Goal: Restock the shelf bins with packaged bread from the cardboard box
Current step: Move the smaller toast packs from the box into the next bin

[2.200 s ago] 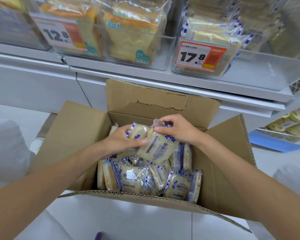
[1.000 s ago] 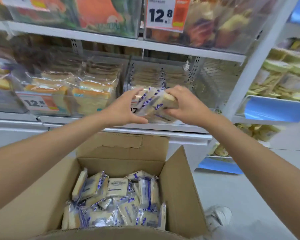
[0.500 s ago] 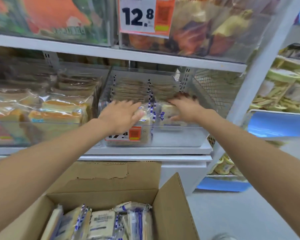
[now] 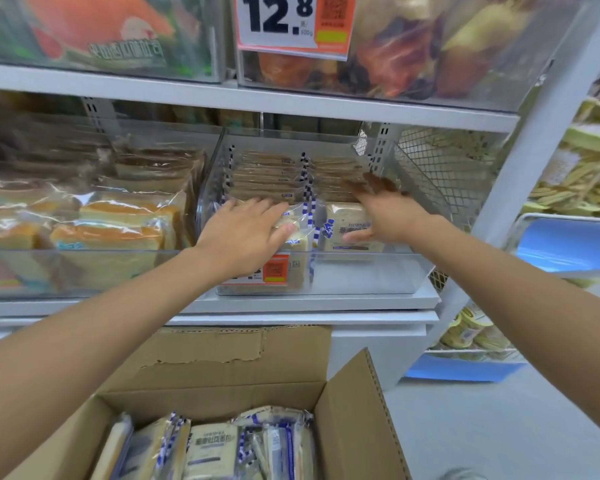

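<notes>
Both hands reach into the clear plastic shelf bin (image 4: 378, 275) on the middle shelf. My left hand (image 4: 243, 233) lies flat with straight fingers on a blue-and-white bread packet (image 4: 297, 237) at the bin's front left. My right hand (image 4: 385, 209) has spread fingers over the front right bread packet (image 4: 343, 226), its thumb against the packet's face. Behind them stand rows of the same packets (image 4: 274, 178). Below, the open cardboard box (image 4: 222, 375) holds several more bread packets (image 4: 212, 448).
A neighbouring clear bin (image 4: 84, 237) at the left holds bagged toast loaves. The upper shelf (image 4: 257, 98) carries bins with a 12.8 price tag (image 4: 288, 22). A wire mesh divider (image 4: 437, 168) and a white upright (image 4: 520, 174) bound the bin's right side; blue trays (image 4: 568, 240) lie beyond.
Both hands lifted packets out of the box, carried them up into the shelf bin and set them at its front. The fingers have since spread over the packets; the view has moved closer.
</notes>
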The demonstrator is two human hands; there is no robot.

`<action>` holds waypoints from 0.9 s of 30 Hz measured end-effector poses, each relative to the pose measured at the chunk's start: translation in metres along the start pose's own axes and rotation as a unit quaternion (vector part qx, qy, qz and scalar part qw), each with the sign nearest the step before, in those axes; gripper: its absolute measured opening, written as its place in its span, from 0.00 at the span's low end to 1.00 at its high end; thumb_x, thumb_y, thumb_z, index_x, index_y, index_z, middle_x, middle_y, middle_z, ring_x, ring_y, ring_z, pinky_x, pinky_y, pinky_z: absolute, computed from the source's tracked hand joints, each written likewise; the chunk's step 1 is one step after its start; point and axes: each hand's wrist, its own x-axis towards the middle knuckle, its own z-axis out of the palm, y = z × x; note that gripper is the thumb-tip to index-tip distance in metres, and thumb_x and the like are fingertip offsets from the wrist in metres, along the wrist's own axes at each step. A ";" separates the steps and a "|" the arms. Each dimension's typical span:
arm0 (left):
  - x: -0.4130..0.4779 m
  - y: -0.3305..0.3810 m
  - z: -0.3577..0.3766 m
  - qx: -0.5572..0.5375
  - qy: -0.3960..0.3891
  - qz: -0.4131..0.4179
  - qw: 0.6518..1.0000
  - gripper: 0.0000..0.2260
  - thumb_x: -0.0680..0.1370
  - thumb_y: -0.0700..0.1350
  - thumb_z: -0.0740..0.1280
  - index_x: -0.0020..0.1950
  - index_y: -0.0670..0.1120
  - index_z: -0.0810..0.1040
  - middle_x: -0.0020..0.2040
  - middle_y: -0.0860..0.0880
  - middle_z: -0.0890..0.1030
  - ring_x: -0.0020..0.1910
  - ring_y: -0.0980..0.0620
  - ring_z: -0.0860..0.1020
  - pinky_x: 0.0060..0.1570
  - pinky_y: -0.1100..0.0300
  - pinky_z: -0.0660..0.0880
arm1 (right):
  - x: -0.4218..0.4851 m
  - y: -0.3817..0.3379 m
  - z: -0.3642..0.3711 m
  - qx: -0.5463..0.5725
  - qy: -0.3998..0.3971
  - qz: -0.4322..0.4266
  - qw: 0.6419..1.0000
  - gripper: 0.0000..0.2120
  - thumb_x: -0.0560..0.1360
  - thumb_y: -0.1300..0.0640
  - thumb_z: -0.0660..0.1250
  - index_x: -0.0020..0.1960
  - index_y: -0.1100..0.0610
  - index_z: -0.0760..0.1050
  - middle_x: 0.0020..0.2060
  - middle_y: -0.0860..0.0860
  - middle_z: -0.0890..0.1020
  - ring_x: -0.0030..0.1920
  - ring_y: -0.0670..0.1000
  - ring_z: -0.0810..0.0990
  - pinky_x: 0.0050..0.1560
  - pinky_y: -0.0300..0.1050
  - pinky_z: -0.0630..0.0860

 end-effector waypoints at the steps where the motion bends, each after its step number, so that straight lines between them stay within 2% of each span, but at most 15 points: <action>1: 0.000 0.000 0.000 0.001 -0.002 -0.002 1.000 0.33 0.78 0.62 0.37 0.76 0.50 0.63 0.71 0.50 0.71 0.69 0.49 0.69 0.68 0.46 0.64 | 0.000 -0.002 0.001 0.004 -0.005 -0.007 1.000 0.49 0.66 0.28 0.66 0.78 0.41 0.45 0.78 0.53 0.53 0.76 0.62 0.56 0.69 0.66 0.65; 2: 0.000 0.000 -0.001 0.001 -0.002 -0.002 1.000 0.33 0.78 0.62 0.37 0.76 0.50 0.63 0.71 0.50 0.71 0.69 0.49 0.69 0.68 0.46 0.64 | 0.001 -0.004 0.002 -0.003 -0.001 -0.011 1.000 0.48 0.67 0.29 0.66 0.78 0.42 0.48 0.77 0.53 0.57 0.74 0.61 0.60 0.68 0.64 0.67; 4: -0.001 0.002 -0.001 -0.004 -0.005 -0.005 1.000 0.31 0.79 0.62 0.40 0.76 0.51 0.63 0.71 0.50 0.71 0.70 0.49 0.68 0.68 0.46 0.64 | 0.006 -0.010 0.004 -0.033 0.016 -0.006 0.999 0.46 0.67 0.29 0.66 0.78 0.43 0.50 0.75 0.52 0.60 0.73 0.60 0.62 0.70 0.63 0.62; 8: -0.003 0.004 -0.005 -0.022 -0.018 -0.015 0.999 0.26 0.82 0.59 0.46 0.76 0.50 0.63 0.73 0.49 0.70 0.71 0.48 0.67 0.69 0.45 0.63 | 0.004 -0.018 -0.001 -0.034 0.018 0.024 0.999 0.50 0.66 0.27 0.66 0.78 0.41 0.44 0.78 0.52 0.54 0.77 0.58 0.53 0.72 0.68 0.44; 10: -0.006 0.007 -0.010 -0.051 -0.013 -0.023 0.998 0.26 0.82 0.59 0.50 0.76 0.48 0.64 0.73 0.48 0.69 0.72 0.48 0.66 0.71 0.46 0.62 | -0.004 -0.022 -0.008 -0.011 0.019 0.030 0.999 0.50 0.65 0.26 0.66 0.78 0.40 0.44 0.79 0.52 0.52 0.78 0.58 0.50 0.73 0.67 0.42; 12: -0.012 0.011 -0.017 -0.096 0.023 -0.029 0.995 0.26 0.81 0.59 0.56 0.74 0.46 0.67 0.72 0.47 0.70 0.72 0.48 0.67 0.70 0.49 0.63 | -0.017 -0.030 -0.015 0.034 0.032 0.032 0.998 0.47 0.67 0.29 0.66 0.78 0.43 0.49 0.78 0.53 0.56 0.77 0.58 0.54 0.74 0.64 0.46; 14: -0.022 0.018 -0.024 -0.120 0.080 -0.035 0.989 0.24 0.80 0.59 0.61 0.70 0.45 0.72 0.68 0.47 0.75 0.68 0.48 0.70 0.66 0.52 0.67 | -0.033 -0.040 -0.020 0.098 0.083 0.025 0.991 0.40 0.71 0.34 0.67 0.77 0.48 0.58 0.73 0.55 0.66 0.73 0.57 0.62 0.73 0.61 0.54; 16: -0.038 0.023 -0.029 -0.112 0.140 -0.031 0.983 0.17 0.79 0.56 0.64 0.61 0.46 0.76 0.58 0.48 0.79 0.58 0.48 0.74 0.57 0.53 0.72 | -0.052 -0.054 -0.020 0.163 0.142 0.007 0.976 0.30 0.74 0.42 0.69 0.73 0.52 0.67 0.67 0.54 0.73 0.68 0.56 0.68 0.70 0.55 0.63; 18: -0.059 0.026 -0.030 -0.121 0.164 -0.019 0.979 0.09 0.79 0.52 0.65 0.51 0.47 0.77 0.49 0.49 0.79 0.49 0.49 0.75 0.47 0.52 0.74 | -0.076 -0.075 -0.016 0.212 0.188 -0.014 0.959 0.20 0.76 0.51 0.69 0.66 0.54 0.74 0.60 0.54 0.78 0.62 0.56 0.73 0.64 0.49 0.68; 20: -0.085 0.028 -0.024 -0.151 0.140 -0.019 0.979 0.06 0.79 0.50 0.66 0.47 0.48 0.75 0.44 0.52 0.78 0.44 0.50 0.75 0.40 0.51 0.75 | -0.101 -0.099 -0.006 0.238 0.215 -0.037 0.946 0.14 0.75 0.58 0.69 0.60 0.57 0.77 0.53 0.54 0.79 0.55 0.55 0.75 0.55 0.43 0.69; 23: -0.123 0.024 0.001 -0.183 0.060 -0.038 0.981 0.06 0.79 0.51 0.65 0.46 0.50 0.74 0.44 0.54 0.78 0.44 0.51 0.77 0.41 0.51 0.75 | -0.137 -0.136 0.019 0.251 0.208 -0.064 0.943 0.11 0.75 0.60 0.68 0.57 0.58 0.78 0.49 0.52 0.79 0.51 0.51 0.75 0.50 0.39 0.67; 25: -0.151 0.015 0.024 -0.215 -0.002 -0.070 0.974 0.05 0.79 0.52 0.66 0.46 0.51 0.74 0.43 0.55 0.77 0.43 0.53 0.77 0.43 0.52 0.76 | -0.154 -0.160 0.042 0.263 0.151 -0.071 0.950 0.12 0.76 0.58 0.68 0.58 0.56 0.78 0.51 0.50 0.79 0.51 0.47 0.73 0.52 0.40 0.69; 27: -0.182 0.001 0.050 -0.244 -0.051 -0.107 0.962 0.05 0.78 0.52 0.67 0.46 0.52 0.76 0.41 0.57 0.78 0.41 0.56 0.77 0.44 0.51 0.78 | -0.168 -0.179 0.070 0.274 0.060 -0.083 0.956 0.14 0.77 0.56 0.66 0.62 0.55 0.77 0.54 0.48 0.78 0.50 0.43 0.72 0.54 0.39 0.71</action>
